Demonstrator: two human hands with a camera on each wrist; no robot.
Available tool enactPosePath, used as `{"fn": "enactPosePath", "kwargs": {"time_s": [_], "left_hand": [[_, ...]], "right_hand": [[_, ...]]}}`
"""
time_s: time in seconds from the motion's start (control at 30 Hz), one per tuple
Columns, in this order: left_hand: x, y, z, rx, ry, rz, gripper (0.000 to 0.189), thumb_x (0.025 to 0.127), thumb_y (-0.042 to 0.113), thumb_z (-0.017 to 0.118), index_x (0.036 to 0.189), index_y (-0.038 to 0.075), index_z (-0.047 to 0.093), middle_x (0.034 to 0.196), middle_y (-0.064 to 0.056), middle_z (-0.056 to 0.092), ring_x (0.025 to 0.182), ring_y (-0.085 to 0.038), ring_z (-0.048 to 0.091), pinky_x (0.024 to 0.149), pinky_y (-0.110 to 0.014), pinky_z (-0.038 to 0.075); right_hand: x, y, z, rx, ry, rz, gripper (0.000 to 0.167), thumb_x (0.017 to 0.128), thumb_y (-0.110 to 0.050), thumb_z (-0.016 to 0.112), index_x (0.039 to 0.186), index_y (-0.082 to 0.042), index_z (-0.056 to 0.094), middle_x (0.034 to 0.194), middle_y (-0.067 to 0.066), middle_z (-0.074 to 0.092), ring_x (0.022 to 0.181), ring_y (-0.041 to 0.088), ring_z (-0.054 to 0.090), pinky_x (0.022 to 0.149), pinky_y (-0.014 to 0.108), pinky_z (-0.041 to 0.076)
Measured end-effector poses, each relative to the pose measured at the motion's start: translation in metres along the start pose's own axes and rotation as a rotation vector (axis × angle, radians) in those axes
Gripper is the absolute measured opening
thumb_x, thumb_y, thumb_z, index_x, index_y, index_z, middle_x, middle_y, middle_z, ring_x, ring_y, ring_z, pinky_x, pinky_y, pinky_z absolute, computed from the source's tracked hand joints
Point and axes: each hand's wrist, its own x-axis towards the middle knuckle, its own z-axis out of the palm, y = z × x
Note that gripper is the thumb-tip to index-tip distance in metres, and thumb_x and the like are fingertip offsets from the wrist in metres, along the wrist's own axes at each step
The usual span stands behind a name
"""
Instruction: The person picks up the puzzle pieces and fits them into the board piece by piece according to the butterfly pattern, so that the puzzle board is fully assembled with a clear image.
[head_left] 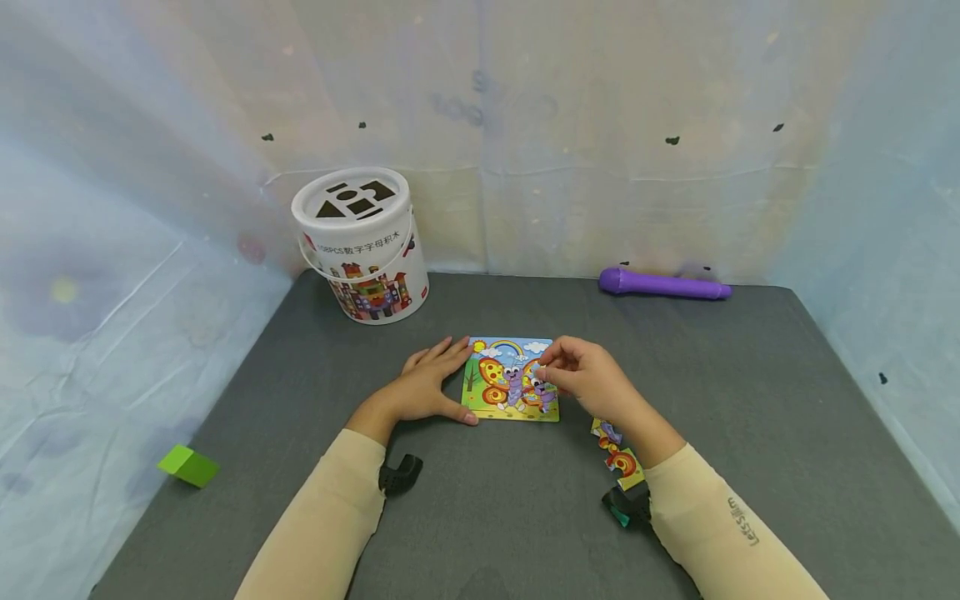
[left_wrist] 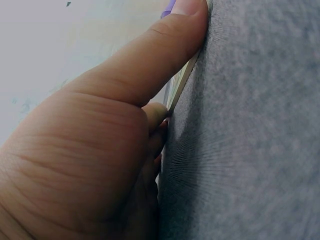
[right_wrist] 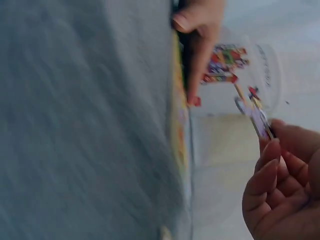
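Note:
A square butterfly picture puzzle [head_left: 491, 410] lies flat on the grey table. My left hand [head_left: 423, 390] rests beside it with fingers spread, the fingertips and thumb at its left edge. In the left wrist view the thumb [left_wrist: 150, 60] lies along the table by the puzzle's thin edge. Over the puzzle's right side, my right hand [head_left: 592, 382] pinches a small puzzle piece [right_wrist: 256, 117] between thumb and fingers. The right wrist view shows that piece raised off the board, tilted. Loose puzzle pieces [head_left: 628, 468] lie by the right forearm, which partly hides them.
A white lidded block bucket [head_left: 367, 250] stands at the back left. Near the back edge on the right lies a purple microphone-shaped toy [head_left: 663, 285]. A green block [head_left: 187, 466] sits at the left edge of the table [head_left: 487, 508]. Patterned sheets hang around.

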Motion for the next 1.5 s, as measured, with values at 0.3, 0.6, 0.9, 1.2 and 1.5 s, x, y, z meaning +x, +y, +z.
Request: {"fn": "enactPosePath", "kwargs": {"time_s": [0.3, 0.6, 0.9, 1.2, 1.5], "left_hand": [[-0.001, 0.002, -0.003, -0.003, 0.002, -0.01, 0.127, 0.078, 0.068, 0.091, 0.176, 0.021, 0.024, 0.181, 0.005, 0.012, 0.166, -0.024, -0.001, 0.127, -0.056, -0.002], [0.0, 0.002, -0.001, -0.01, -0.001, -0.001, 0.127, 0.079, 0.068, 0.091, 0.176, 0.022, 0.024, 0.181, 0.005, 0.012, 0.166, -0.023, -0.002, 0.127, -0.056, -0.002], [0.001, 0.002, -0.001, -0.01, 0.01, 0.0, 0.127, 0.078, 0.068, 0.091, 0.176, 0.022, 0.025, 0.181, 0.006, 0.012, 0.166, -0.021, -0.001, 0.127, -0.055, -0.001], [0.0, 0.0, 0.002, 0.0, 0.004, 0.004, 0.127, 0.079, 0.068, 0.091, 0.176, 0.019, 0.024, 0.181, 0.003, 0.013, 0.166, -0.025, 0.001, 0.127, -0.058, 0.001], [0.0, -0.001, 0.001, 0.01, 0.007, 0.001, 0.127, 0.079, 0.068, 0.091, 0.176, 0.02, 0.025, 0.181, 0.004, 0.013, 0.166, -0.024, 0.0, 0.127, -0.057, 0.0]], "right_hand": [[0.016, 0.006, 0.027, 0.035, 0.012, 0.069, 0.021, 0.11, -0.007, 0.066, 0.126, 0.003, 0.074, 0.102, 0.013, 0.075, 0.087, 0.028, 0.072, 0.079, 0.046, 0.061], [0.035, 0.018, 0.036, -0.027, 0.114, 0.135, 0.024, 0.11, -0.007, 0.065, 0.131, 0.004, 0.072, 0.109, 0.014, 0.07, 0.091, 0.027, 0.072, 0.079, 0.041, 0.061], [0.012, 0.002, 0.039, -0.562, -0.087, -0.132, 0.043, 0.107, -0.018, 0.072, 0.144, 0.003, 0.067, 0.147, 0.019, 0.062, 0.135, 0.036, 0.059, 0.109, 0.057, 0.048], [-0.001, 0.002, 0.049, -0.776, -0.319, -0.076, 0.083, 0.107, -0.055, 0.067, 0.17, -0.009, 0.04, 0.176, 0.009, 0.031, 0.162, 0.031, 0.024, 0.114, 0.063, 0.032], [0.001, 0.006, 0.045, -0.72, -0.319, -0.097, 0.08, 0.107, -0.054, 0.067, 0.169, -0.01, 0.043, 0.175, 0.011, 0.033, 0.161, 0.034, 0.026, 0.115, 0.066, 0.03]]}}
